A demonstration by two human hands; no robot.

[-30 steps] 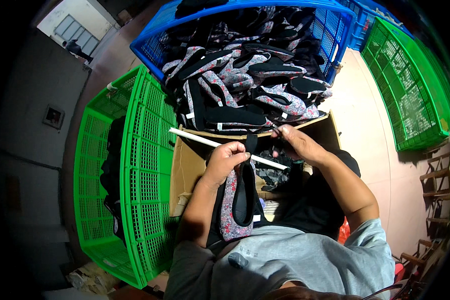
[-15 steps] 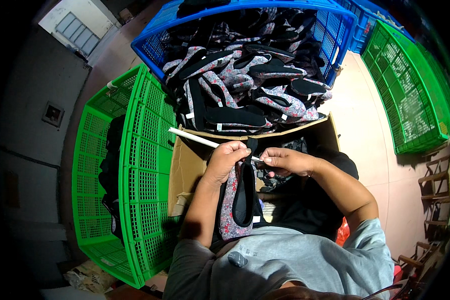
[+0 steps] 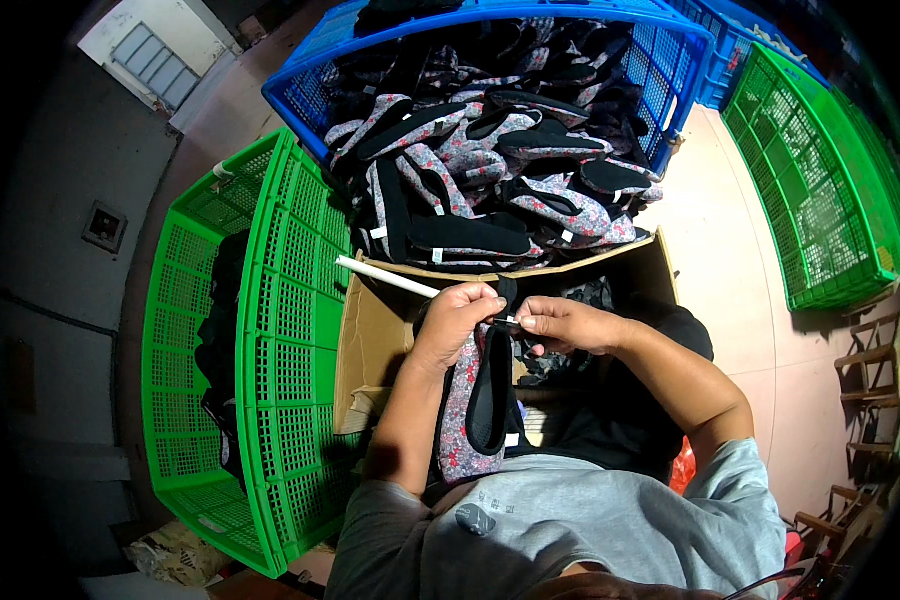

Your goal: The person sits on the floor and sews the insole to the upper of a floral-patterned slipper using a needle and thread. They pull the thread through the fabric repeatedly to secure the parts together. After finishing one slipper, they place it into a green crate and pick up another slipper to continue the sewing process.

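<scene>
Since the earlier frame, your right hand [image 3: 567, 325] has come leftward, to the far end of the floral shoe [image 3: 459, 415]. Your left hand [image 3: 456, 322], nearer, is closed on that end; the long axis runs toward your torso [image 3: 590, 510]. Just rightward, your right hand pinches a small dark item [image 3: 509, 323], unidentifiable.

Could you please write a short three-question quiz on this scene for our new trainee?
1. Multiple choice: what does the left hand hold?
a) a cup
b) a floral shoe
c) a hammer

2. True or false: the right hand is near the shoe's heel end.

3. Fill in the colour: the pile of shoes beyond the cardboard box sits in a ____ crate.

Key: 1. b; 2. True; 3. Blue
</scene>
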